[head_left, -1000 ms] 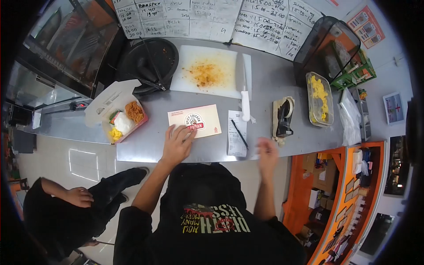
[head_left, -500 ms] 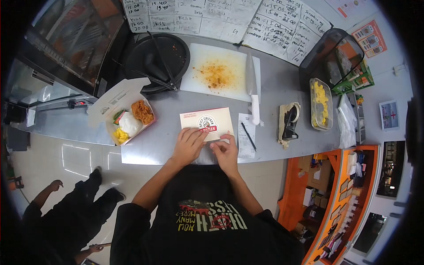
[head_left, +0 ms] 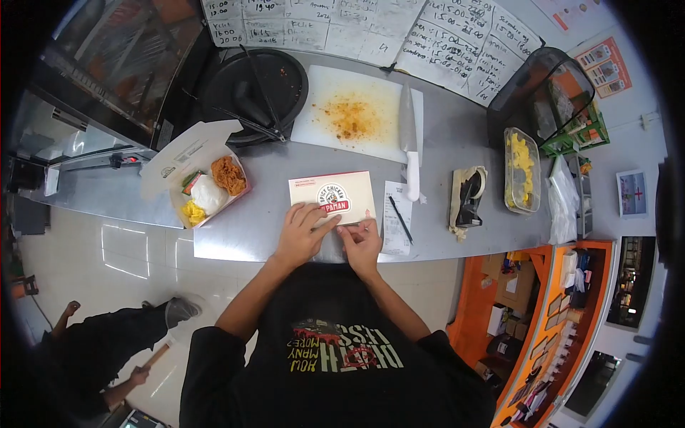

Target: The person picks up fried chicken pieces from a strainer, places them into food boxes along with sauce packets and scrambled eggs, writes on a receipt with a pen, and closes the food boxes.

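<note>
A closed cardboard food box [head_left: 346,189], cream with a round chicken logo and red lettering, lies on the counter in front of me. My left hand [head_left: 301,234] has its fingers bent over the lid's front left, with the thumb along the front edge. At the front right corner, my right hand [head_left: 362,245] pinches the edge between curled fingers and thumb. To the left, an open food box [head_left: 239,198] holds fried chicken [head_left: 228,176], white rice [head_left: 208,195], something yellow [head_left: 193,212] and green slices.
Behind lie a crumb-stained cutting board [head_left: 314,132], a knife [head_left: 408,135] and a black pan [head_left: 285,85] with tongs. On the right are a receipt [head_left: 394,239] with a pen, a tape dispenser [head_left: 467,200] and a tub of yellow pieces [head_left: 522,171]. Another person [head_left: 107,342] holds a wooden handle at lower left.
My right hand's fingers have closed in on the box's front edge; my left hand stays on the lid. The other person has shifted, and a grey scoop-like thing now shows by them.
</note>
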`<state>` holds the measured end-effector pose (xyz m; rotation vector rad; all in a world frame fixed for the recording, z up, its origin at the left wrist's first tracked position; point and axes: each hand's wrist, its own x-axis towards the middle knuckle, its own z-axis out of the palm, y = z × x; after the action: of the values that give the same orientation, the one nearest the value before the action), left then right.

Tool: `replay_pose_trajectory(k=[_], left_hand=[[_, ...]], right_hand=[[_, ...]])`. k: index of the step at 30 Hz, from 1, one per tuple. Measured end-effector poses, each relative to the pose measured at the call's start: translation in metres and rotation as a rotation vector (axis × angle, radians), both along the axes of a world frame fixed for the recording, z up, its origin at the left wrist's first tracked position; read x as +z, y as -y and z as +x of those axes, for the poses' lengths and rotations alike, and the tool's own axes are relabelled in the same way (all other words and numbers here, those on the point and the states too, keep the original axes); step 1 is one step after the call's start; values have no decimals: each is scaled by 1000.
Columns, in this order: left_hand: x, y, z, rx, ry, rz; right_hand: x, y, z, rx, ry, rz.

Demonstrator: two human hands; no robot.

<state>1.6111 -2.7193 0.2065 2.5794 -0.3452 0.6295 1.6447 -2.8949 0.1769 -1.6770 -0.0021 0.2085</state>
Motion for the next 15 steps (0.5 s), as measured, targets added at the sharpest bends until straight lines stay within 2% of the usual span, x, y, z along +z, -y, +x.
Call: replay_pose_trajectory(k=[4, 7, 12, 15], left_hand=[[0, 0, 1, 1, -4, 11], [10, 5, 4, 28, 34, -24], [-1, 21, 10, 101, 91, -45], [-1, 16, 6, 71, 67, 35]], right_hand=[[-19, -1, 4, 22, 202, -77], [-19, 6, 6, 34, 369, -230], [-18, 23, 8, 108, 410, -470], [-13, 47, -5, 69, 299, -248]])
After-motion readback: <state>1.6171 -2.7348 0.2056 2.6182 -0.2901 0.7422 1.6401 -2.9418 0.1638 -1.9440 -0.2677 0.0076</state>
